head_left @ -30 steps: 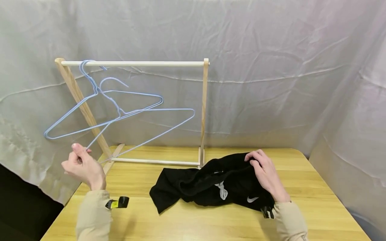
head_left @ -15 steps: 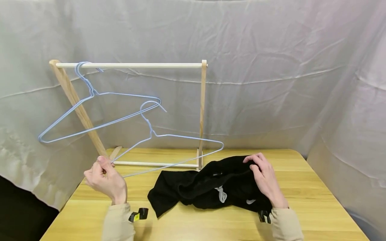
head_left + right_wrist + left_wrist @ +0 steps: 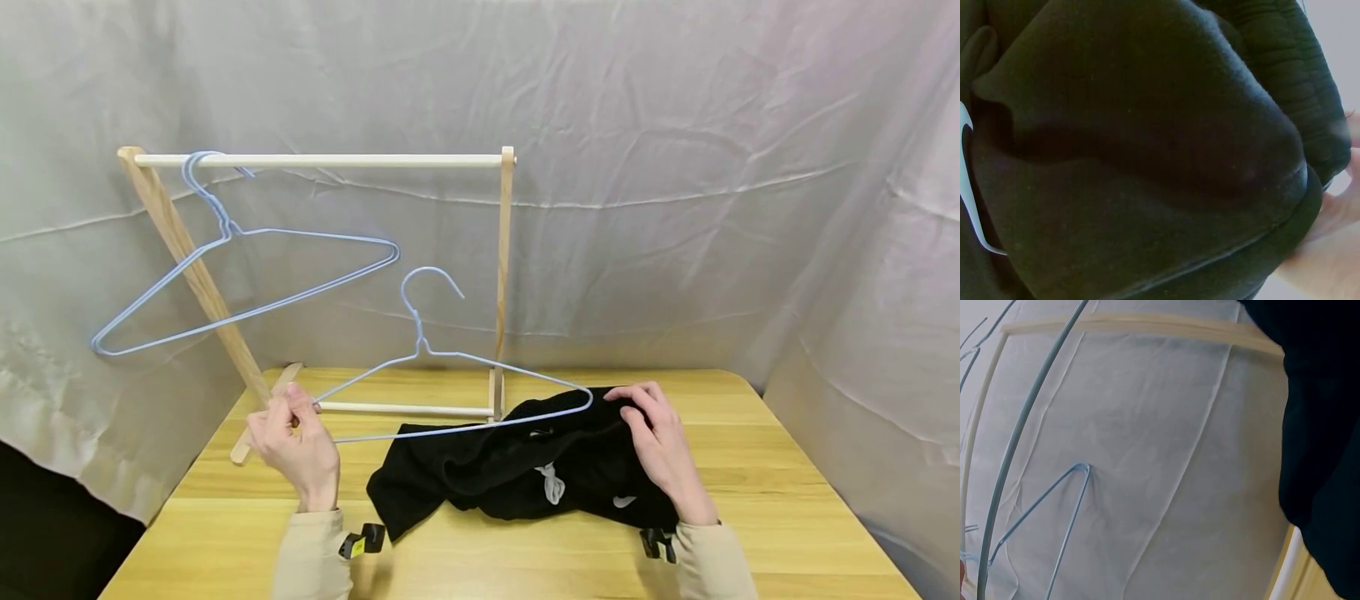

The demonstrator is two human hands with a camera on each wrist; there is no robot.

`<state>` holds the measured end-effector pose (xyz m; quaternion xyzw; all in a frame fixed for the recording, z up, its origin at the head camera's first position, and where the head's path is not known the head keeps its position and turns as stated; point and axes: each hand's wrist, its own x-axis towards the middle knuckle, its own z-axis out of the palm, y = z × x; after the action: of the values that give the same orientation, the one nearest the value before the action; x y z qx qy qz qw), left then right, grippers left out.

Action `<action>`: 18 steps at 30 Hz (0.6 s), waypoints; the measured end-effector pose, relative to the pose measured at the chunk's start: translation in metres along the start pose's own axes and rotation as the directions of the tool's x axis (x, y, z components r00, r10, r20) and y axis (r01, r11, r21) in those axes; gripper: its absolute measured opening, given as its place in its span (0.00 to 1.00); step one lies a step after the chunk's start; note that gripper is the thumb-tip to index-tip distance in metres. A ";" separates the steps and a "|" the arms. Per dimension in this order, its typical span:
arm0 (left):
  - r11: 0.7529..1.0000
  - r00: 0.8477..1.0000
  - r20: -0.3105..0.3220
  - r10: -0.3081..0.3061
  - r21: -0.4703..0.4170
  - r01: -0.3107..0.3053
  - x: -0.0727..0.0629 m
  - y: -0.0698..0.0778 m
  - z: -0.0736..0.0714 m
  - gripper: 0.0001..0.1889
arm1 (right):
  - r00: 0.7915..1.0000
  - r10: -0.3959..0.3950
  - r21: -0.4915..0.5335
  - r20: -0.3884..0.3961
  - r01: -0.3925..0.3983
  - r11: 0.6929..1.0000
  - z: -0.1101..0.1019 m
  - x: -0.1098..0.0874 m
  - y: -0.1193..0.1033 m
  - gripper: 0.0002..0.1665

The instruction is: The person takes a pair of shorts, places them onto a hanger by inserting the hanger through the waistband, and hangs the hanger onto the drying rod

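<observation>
My left hand [image 3: 300, 450] pinches one end of a light blue wire hanger [image 3: 418, 327], whose hook points up. The hanger's far end overlaps the top of a bunched black garment [image 3: 480, 475] in the head view. A grey-white drawstring [image 3: 553, 483] and white swoosh logos show on the cloth. My right hand [image 3: 663, 450] holds the garment's upper right edge between thumb and fingers. In the right wrist view, dark cloth [image 3: 1147, 156] with a ribbed elastic band fills most of the picture, and the fingers [image 3: 1340, 209] grip it at the right border.
A wooden rack with a white top rail [image 3: 337, 160] stands at the back left. More blue hangers [image 3: 223, 223] hang near the rail's left end. The wooden table [image 3: 765, 517] extends to the right of the garment. Grey curtains [image 3: 637, 250] enclose the back and sides.
My left hand has moved right with the hanger, away from the rack, bringing its far end over the garment. My right hand stays on the garment almost unmoved.
</observation>
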<state>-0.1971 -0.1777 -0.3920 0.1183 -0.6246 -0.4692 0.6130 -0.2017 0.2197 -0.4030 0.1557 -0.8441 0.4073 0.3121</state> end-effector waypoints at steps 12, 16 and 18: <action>0.999 0.995 0.088 0.051 0.005 -0.051 -0.014 0.003 0.007 0.27 | 1.000 0.016 -0.031 0.025 -0.015 0.999 -0.001 0.002 -0.007 0.16; 0.998 0.994 0.089 0.064 -0.011 -0.063 -0.016 0.005 0.009 0.28 | 0.999 0.016 -0.050 0.031 -0.014 0.999 -0.002 0.003 -0.008 0.17; 0.997 0.993 0.093 0.072 -0.016 -0.071 -0.018 0.006 0.009 0.28 | 0.999 0.013 -0.060 0.031 -0.011 0.998 -0.002 0.003 -0.009 0.17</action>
<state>-0.1987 -0.1574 -0.3972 0.0700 -0.6537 -0.4560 0.5999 -0.1988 0.2157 -0.3953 0.1477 -0.8616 0.3813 0.3007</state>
